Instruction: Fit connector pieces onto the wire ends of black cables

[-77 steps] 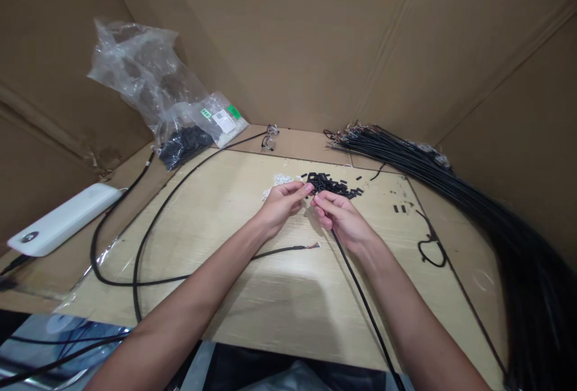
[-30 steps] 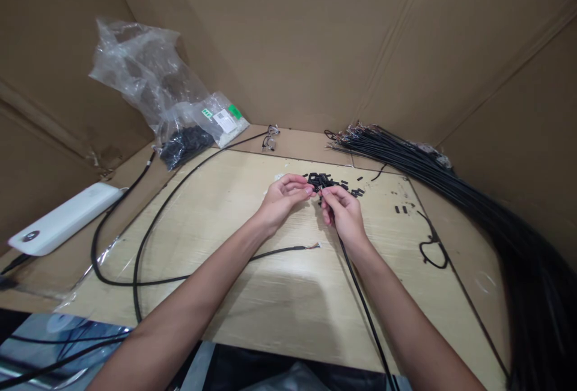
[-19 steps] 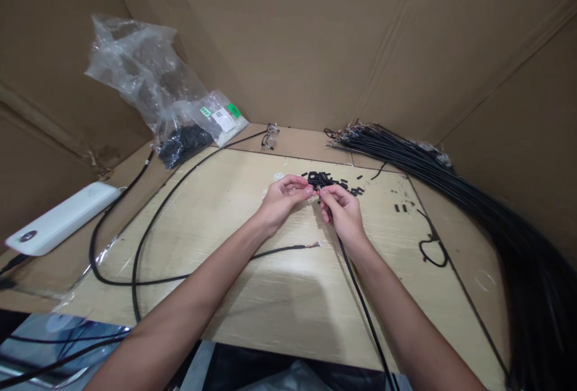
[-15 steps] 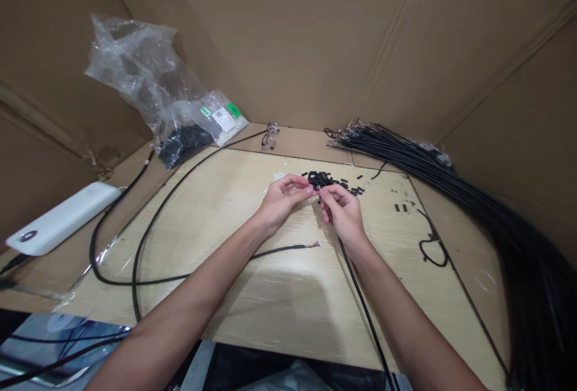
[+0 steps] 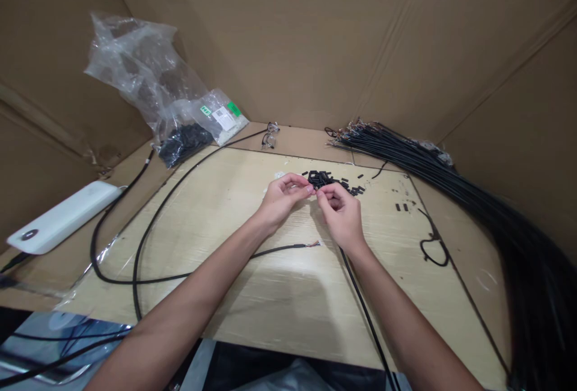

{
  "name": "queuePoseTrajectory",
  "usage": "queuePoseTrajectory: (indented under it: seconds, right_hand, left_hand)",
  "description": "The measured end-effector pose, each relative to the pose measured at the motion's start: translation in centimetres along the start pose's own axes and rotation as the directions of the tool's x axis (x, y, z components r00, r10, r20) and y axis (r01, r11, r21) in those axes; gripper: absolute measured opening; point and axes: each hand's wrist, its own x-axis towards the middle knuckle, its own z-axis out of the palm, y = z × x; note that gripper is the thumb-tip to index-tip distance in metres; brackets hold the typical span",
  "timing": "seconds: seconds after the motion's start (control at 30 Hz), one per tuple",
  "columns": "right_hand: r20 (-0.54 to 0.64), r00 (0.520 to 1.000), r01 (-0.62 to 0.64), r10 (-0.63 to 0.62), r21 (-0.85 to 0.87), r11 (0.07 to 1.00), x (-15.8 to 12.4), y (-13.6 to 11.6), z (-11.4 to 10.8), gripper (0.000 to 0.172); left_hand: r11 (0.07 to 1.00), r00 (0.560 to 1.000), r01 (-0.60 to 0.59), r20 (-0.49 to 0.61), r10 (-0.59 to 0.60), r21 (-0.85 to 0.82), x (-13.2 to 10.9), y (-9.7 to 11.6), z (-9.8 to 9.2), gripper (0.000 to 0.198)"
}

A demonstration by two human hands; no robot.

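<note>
My left hand (image 5: 287,197) is closed in a pinch of thumb and forefinger in the middle of the board. What sits between those fingertips is too small to make out. Its fingertips meet those of my right hand (image 5: 341,211), which is wrapped around a black cable (image 5: 360,295). From below that hand the cable runs down to the board's near edge; its upper end is hidden by my fingers. Just beyond the fingertips lies a pile of short black sleeves (image 5: 321,178). Nearer to me rests another black cable (image 5: 279,251) with bare coloured wires at its tip.
On the right lies a thick bundle of black cables (image 5: 433,169). Clear plastic bags (image 5: 148,72) with black parts stand at the back left, near a white device (image 5: 63,217). Glasses (image 5: 269,136) lie at the back. Cardboard walls (image 5: 279,42) enclose the wooden board (image 5: 279,307).
My right hand has shifted slightly left and its fingers have curled differently at the pinch. My left hand stays almost in place.
</note>
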Motion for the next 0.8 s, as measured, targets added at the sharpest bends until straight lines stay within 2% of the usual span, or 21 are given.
queuePoseTrajectory:
  seconds: [0.23,0.43,0.6,0.8]
  right_hand:
    - [0.009,0.997,0.083,-0.082,-0.096,0.992,-0.15,-0.17,-0.06,0.018]
    - [0.016,0.993,0.117,-0.116,-0.113,0.987,-0.08,-0.17,-0.05,0.019]
    - [0.022,0.995,0.095,-0.094,-0.075,0.993,-0.01,-0.03,-0.06,0.021]
    - [0.018,0.999,0.031,-0.031,-0.012,0.999,0.19,0.36,-0.04,0.025]
  left_hand:
    - [1.000,1.000,-0.017,-0.014,0.017,0.015,-0.04,0.31,0.24,0.051]
    - [0.997,0.998,-0.054,-0.021,0.056,0.050,-0.27,0.46,0.23,0.047]
    - [0.992,0.994,-0.108,-0.005,0.109,0.058,-0.14,0.35,0.17,0.045]
    - [0.994,0.995,-0.096,0.004,0.096,0.044,-0.11,0.43,0.14,0.047]
